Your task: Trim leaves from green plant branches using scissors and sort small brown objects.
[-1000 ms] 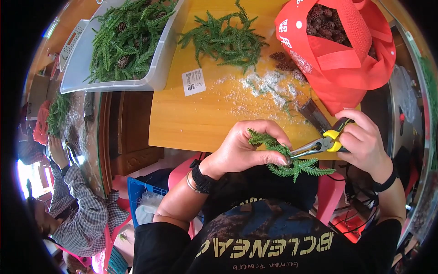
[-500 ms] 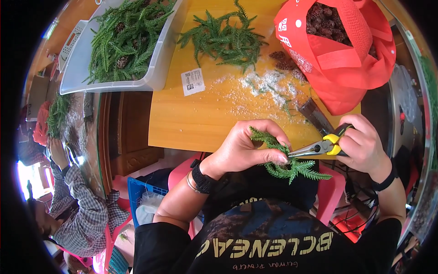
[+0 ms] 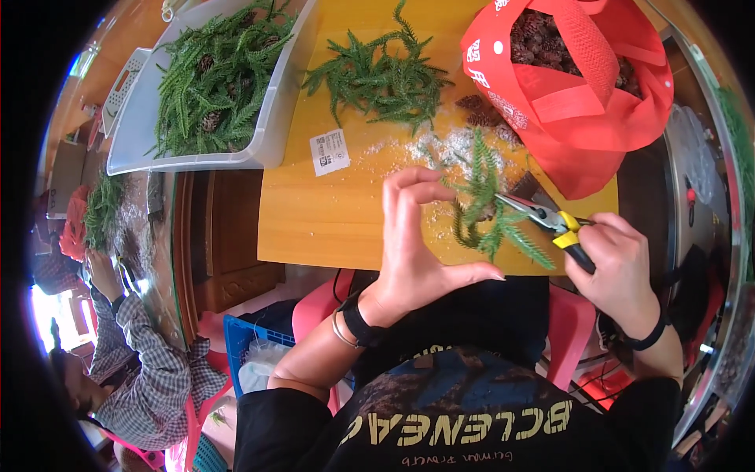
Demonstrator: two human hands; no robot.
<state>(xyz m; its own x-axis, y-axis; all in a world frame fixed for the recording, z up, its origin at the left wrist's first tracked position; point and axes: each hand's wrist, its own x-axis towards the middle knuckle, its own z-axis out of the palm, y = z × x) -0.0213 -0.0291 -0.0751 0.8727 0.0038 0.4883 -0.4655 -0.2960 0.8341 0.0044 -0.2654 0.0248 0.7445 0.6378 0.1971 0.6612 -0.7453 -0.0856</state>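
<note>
My right hand (image 3: 615,267) grips long-nose pliers (image 3: 560,226) with yellow and black handles. Their jaw tips reach into an artificial green pine sprig (image 3: 482,206) above the table's near edge; whether they clamp it is hard to see. Just left of the sprig, my left hand (image 3: 410,256) is open, thumb and fingers spread wide around its left side without clearly touching it. Beyond lies a loose pile of green sprigs (image 3: 385,82). A dark brown bundle (image 3: 533,189) sits partly hidden behind the pliers.
A translucent bin (image 3: 271,149) with sprigs and pinecones stands far left. At far right, a red bag (image 3: 586,153) holds pinecones (image 3: 543,46). White flakes (image 3: 456,148) and a label (image 3: 329,153) lie on the yellow table (image 3: 307,228). Another person (image 3: 153,370) works at left.
My left hand has let go of the sprig and spread its fingers. The sprig and pliers have moved up and away from me, over the table.
</note>
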